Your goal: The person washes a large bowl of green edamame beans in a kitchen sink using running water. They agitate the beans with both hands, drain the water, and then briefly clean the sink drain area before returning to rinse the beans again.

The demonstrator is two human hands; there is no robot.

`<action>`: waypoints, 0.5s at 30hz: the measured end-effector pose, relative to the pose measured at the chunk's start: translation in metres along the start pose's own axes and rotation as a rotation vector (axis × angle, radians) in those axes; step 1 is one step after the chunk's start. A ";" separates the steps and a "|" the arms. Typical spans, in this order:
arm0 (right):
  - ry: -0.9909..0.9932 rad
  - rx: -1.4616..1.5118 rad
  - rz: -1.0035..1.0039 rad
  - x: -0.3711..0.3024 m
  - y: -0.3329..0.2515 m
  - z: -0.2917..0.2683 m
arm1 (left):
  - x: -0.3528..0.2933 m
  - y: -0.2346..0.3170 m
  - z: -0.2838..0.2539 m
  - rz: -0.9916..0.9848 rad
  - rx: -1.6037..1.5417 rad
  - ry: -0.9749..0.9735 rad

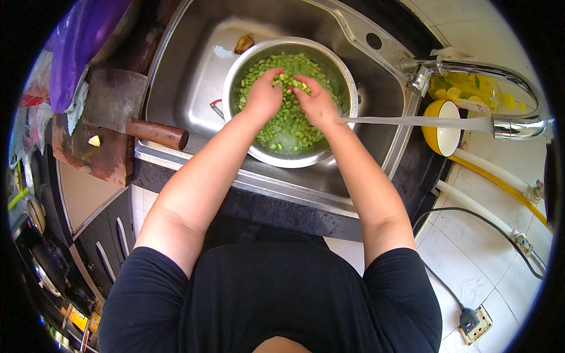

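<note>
A round metal bowl stands in the steel sink. It holds water and many green beans. My left hand and my right hand are both down in the bowl, side by side, with fingers curled over beans near the middle. A chrome tap reaches in from the right, and its stream of water runs across to the bowl by my right wrist.
A cleaver with a wooden handle lies on a chopping board left of the sink. A purple plastic bag sits behind it. Right of the sink are a yellow bowl, a bottle, hoses and a wall socket.
</note>
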State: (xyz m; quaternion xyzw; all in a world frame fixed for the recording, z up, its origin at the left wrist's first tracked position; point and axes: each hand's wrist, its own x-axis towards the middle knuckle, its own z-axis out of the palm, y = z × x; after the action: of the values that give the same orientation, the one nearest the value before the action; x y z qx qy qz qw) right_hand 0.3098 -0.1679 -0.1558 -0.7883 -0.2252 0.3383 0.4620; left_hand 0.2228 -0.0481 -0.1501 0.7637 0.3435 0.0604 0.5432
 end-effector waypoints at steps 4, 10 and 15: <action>0.038 -0.033 -0.103 0.012 -0.012 -0.018 | 0.017 0.017 -0.009 0.071 0.122 -0.029; 0.042 -0.130 -0.009 0.043 0.041 -0.028 | 0.036 -0.030 0.003 0.051 0.422 -0.021; 0.069 0.313 0.392 0.027 0.061 0.002 | 0.035 -0.064 0.017 -0.382 -0.092 -0.234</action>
State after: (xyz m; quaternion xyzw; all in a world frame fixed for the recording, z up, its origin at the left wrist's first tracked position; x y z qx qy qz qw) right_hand 0.3289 -0.1777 -0.2184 -0.7467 0.0032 0.4252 0.5115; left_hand 0.2281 -0.0291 -0.2223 0.6610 0.4134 -0.1166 0.6153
